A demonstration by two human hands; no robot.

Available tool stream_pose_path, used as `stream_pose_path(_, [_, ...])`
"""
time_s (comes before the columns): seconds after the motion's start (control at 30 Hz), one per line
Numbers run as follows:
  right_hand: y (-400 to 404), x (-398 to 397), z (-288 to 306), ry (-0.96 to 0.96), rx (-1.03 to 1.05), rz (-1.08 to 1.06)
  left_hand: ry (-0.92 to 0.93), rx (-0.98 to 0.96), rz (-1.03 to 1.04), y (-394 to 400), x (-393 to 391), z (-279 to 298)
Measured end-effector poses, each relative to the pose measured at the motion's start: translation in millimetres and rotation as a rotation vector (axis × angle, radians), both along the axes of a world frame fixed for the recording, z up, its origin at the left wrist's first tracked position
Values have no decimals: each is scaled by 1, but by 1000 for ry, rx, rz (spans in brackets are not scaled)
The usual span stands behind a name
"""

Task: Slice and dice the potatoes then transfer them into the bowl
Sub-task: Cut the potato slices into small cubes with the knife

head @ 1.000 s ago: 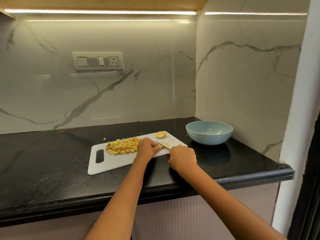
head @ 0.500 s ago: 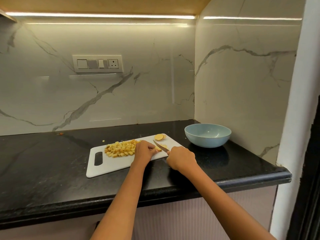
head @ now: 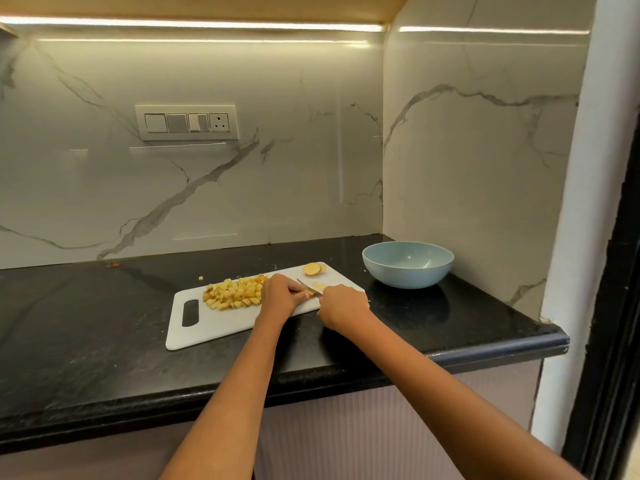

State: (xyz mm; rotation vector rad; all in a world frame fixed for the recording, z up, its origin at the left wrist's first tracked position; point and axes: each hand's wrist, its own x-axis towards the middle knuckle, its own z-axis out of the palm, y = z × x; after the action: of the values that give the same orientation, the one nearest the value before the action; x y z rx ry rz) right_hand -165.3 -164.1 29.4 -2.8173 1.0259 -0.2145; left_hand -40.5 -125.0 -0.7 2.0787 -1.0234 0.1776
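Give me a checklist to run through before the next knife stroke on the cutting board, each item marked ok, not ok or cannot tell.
1. Right hand grips the knife: ok.
2. Left hand holds the potato piece being cut: ok.
3. Left fingertips clear of the blade: cannot tell, they sit very close to it.
4. Cutting board lies flat on the counter: ok.
5. Diced pile lies left of the cutting spot, out of the blade's way: ok.
6. Bowl stands empty to the right of the board, ready for the transfer: ok.
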Motion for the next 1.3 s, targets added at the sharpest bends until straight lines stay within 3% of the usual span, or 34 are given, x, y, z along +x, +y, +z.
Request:
stream_pose_path(0.53, [-1,-9,7,86,-177,63,53,3,-3,0,0,0])
stream_pose_path(0.7, [-3,-7,15,103,-167,54,45,81,-35,1,1,2])
stream_pose_path(0.93, [5,-1,-6,107,-338,38,-33,178,-79,1,5,3])
stream_pose_path(1.1, [-1,-7,-10,-9,-222,6,-7,130,-87,0,6,0])
stream_pose_path(1.3, [-12,-14,-1,-121,61,-51,59,6,18,3,3,1])
